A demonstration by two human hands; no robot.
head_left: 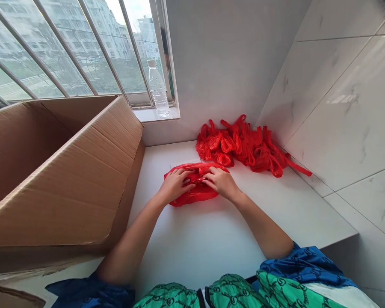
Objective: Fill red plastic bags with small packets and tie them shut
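Left grip [176, 186] and right grip [220, 182] on a red plastic bag [197, 197]
Its long axis lies sideways; both grips are closed on it.

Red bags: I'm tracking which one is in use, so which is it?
The bag under the left hand and right hand; the others lie bunched in a heap beyond it.

The left hand [175, 186] and right hand [221, 182] hide the middle of the red plastic bag [194, 197]. The cardboard box [60, 171] is cut off at left, the printed garment [234, 293] at the near edge.
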